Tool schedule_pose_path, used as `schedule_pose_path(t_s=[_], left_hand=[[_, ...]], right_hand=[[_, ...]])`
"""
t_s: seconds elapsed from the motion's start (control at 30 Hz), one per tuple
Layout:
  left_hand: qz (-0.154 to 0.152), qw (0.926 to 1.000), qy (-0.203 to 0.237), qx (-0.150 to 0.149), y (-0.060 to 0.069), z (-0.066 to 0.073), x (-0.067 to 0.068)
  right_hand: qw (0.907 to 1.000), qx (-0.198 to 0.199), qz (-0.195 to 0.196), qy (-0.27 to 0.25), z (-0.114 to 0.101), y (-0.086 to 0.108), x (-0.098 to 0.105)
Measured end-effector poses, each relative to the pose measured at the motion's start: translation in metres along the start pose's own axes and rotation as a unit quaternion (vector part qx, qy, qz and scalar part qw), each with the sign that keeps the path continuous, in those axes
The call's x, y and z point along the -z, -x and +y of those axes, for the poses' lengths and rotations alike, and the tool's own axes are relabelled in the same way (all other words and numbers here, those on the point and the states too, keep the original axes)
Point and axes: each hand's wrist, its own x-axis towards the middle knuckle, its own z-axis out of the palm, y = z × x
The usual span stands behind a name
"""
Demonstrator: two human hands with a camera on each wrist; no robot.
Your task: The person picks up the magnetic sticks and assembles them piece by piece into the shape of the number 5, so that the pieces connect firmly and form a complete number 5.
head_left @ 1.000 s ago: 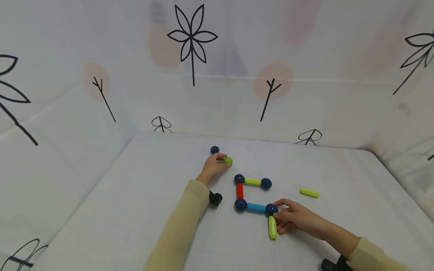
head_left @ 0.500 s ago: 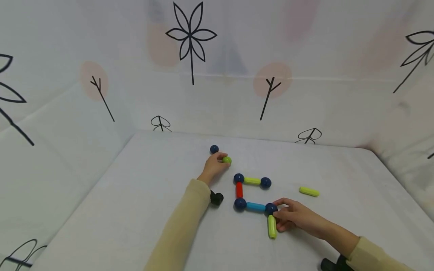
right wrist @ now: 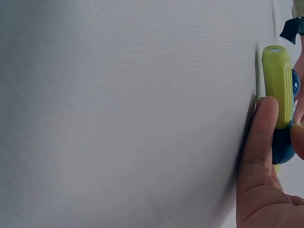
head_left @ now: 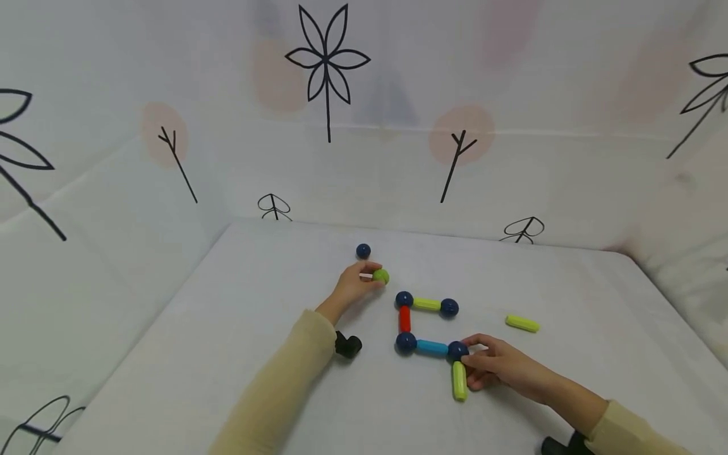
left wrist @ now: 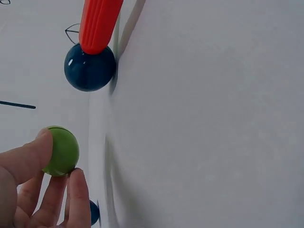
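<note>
My left hand (head_left: 352, 285) pinches a green ball (left wrist: 62, 151) between thumb and fingertips, just short of a loose dark blue ball (head_left: 363, 251). A joined chain of magnetic balls and rods lies on the table. Its red rod (head_left: 404, 319) links two dark blue balls, with a yellow-green rod (head_left: 426, 304) and another blue ball at the far end. Along the near side, a light blue rod (head_left: 432, 348) runs to a dark blue corner ball (head_left: 457, 351), which my right hand (head_left: 500, 365) grips. From that ball a yellow-green rod (right wrist: 278, 85) points toward me, beside the right fingers.
A loose yellow-green rod (head_left: 522, 323) lies to the right of the chain. Black wrist-worn pieces (head_left: 348, 345) show at both sleeves. White cloth walls (head_left: 375, 177) with plant drawings rise behind and beside the white table (head_left: 227, 328).
My left hand has drawn slightly back toward me with the green ball, widening the space to the loose blue ball. The right hand and the chain stay as they were.
</note>
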Motion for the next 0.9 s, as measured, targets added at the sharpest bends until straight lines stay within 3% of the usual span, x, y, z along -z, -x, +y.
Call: schedule_pose_path(t_s=[0.53, 0.9], left_hand=[[-0.086, 0.9961, 0.017, -0.017, 0.044, 0.004, -0.004], [-0.170, 0.9827, 0.035, -0.065, 0.073, 0.011, -0.020]], right_hand=[[0.9999, 0.005, -0.010, -0.011, 0.001, 0.001, 0.001], [0.9999, 0.004, -0.011, -0.012, 0.000, 0.001, 0.001]])
